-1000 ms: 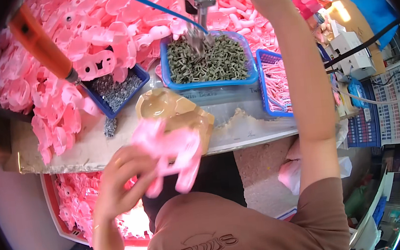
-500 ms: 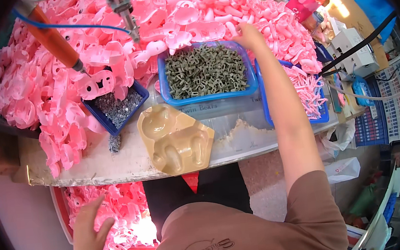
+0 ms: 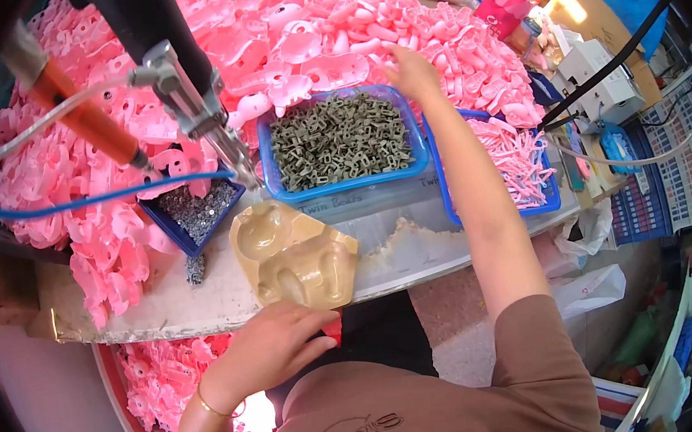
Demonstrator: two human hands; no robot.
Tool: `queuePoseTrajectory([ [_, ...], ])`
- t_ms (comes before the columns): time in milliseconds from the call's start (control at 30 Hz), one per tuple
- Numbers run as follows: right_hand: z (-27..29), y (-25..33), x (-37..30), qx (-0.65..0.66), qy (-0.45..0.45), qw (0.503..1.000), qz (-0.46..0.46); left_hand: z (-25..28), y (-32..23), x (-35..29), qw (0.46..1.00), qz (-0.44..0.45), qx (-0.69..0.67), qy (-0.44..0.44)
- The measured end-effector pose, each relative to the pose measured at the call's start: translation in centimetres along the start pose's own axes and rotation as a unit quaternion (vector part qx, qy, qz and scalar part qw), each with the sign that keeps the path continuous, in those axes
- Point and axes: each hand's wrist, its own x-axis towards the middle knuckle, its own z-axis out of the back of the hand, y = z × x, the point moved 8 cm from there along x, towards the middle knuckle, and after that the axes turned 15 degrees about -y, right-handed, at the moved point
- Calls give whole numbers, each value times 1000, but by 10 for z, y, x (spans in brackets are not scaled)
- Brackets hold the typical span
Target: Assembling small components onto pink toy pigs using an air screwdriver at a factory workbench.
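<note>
My left hand [image 3: 271, 348] rests empty at the bench's front edge, fingers loosely apart, just below a tan moulded jig [image 3: 296, 258] with nothing in it. My right arm reaches far across the bench. My right hand [image 3: 407, 68] touches the heap of pink plastic parts [image 3: 321, 43] just beyond a blue tray of grey-green small parts [image 3: 343, 141]. Whether its fingers grip a piece is not visible. A black hanging power screwdriver [image 3: 184, 90] dangles over the bench to the left of that tray.
A small dark blue tray of screws [image 3: 195, 210] sits left of the jig. A blue tray of thin pink pieces [image 3: 515, 158] is at the right. An orange-handled tool [image 3: 82, 116] with hoses hangs at left. A red bin of pink parts [image 3: 162, 384] stands under the bench.
My left hand held a pink assembled piece over the jig, lowered it toward the red bin, and has come back up empty. My right hand left the screwdriver and reached to the pink heap.
</note>
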Motion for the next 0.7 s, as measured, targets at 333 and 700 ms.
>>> queuePoseTrajectory([
  [333,7,-45,14,244,3,960,-140,-26,-4,28,997,-70,-41,-2],
  [700,81,126,-120,421,417,774,-225,2,-2,98,926,-151,133,-318],
])
